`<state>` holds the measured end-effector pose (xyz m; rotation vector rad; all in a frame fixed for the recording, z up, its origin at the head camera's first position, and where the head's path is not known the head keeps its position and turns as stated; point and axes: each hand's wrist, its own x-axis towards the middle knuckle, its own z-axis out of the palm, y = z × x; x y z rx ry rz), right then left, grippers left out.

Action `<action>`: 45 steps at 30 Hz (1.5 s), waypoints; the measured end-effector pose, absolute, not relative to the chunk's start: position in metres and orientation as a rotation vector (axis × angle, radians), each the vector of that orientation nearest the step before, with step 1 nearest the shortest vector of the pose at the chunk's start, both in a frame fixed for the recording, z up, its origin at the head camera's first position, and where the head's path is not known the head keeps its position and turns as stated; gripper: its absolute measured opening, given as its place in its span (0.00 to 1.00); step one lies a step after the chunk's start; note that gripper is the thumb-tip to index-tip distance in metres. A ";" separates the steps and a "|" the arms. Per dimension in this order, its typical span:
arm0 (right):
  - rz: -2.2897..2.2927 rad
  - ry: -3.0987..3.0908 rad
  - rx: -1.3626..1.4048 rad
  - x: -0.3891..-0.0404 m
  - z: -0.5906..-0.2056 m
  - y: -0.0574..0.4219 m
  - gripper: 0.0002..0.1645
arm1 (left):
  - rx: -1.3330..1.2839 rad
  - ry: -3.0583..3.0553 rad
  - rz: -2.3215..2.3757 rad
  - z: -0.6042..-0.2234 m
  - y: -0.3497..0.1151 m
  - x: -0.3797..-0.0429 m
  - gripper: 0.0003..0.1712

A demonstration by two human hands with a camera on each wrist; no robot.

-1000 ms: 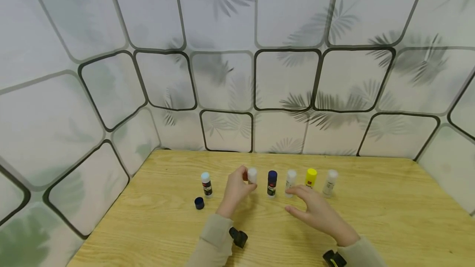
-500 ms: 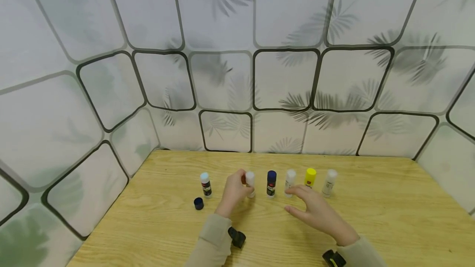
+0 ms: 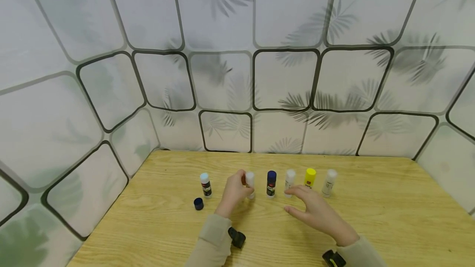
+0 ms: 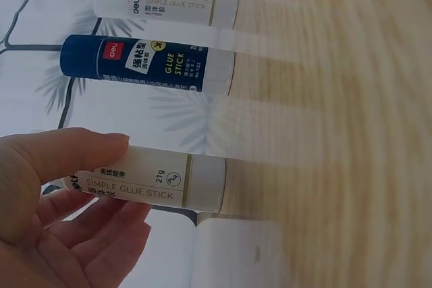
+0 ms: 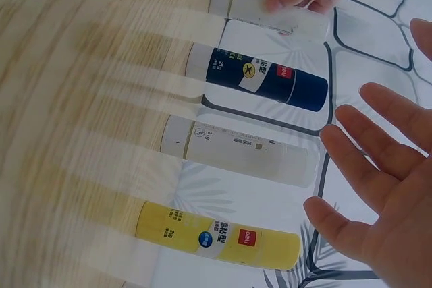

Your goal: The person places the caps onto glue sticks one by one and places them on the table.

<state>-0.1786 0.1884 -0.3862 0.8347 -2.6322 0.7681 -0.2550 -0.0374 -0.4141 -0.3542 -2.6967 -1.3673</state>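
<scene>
My left hand (image 3: 233, 193) pinches a white glue stick (image 4: 155, 179) between thumb and fingers. It is upright, its base at the tabletop. Just right of it stands a navy glue stick (image 3: 271, 182), capped. My right hand (image 3: 317, 211) hovers with fingers spread and holds nothing. Its fingertips are close to a second white glue stick (image 5: 246, 153) and a yellow glue stick (image 5: 219, 237), both upright; in the head view the hand overlaps their lower parts.
A third white glue stick (image 3: 329, 183) ends the row at right. At left stands a dark-labelled glue stick (image 3: 206, 186) with a pale top, and a loose navy cap (image 3: 198, 204) in front of it. Behind the wooden table (image 3: 389, 217) hangs a leaf-patterned curtain (image 3: 282, 81).
My left hand has shifted slightly left and down with the white glue stick, whose base now shows at the table. The right hand has stayed nearly in place.
</scene>
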 end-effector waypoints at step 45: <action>0.813 -2.645 0.860 -0.177 -0.385 0.186 0.19 | -0.345 -2.783 -1.325 -0.413 -0.043 -0.254 0.15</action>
